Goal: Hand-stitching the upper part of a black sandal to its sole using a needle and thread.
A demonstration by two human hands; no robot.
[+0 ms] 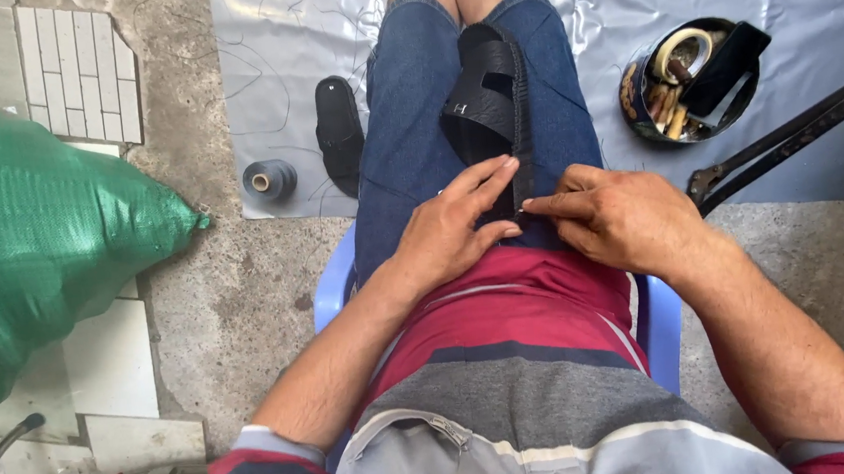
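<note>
Left hand [452, 230] rests on a black sandal [487, 106] across the lap; right hand [616, 217] pinches its edge just beside; thread spool [269, 180] well left.

A street cobbler's spot: thread spool [269, 179], tool tin [688, 81], bare concrete.

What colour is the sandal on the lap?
Black: the sandal, straps and sole alike, rests on blue jeans. Head view shows it best.

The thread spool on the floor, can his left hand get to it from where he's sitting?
Probably yes. The thread spool stands in the open beside his left thigh, nothing blocking it, though the left hand now rests on the black sandal and he would have to lean down.
</note>
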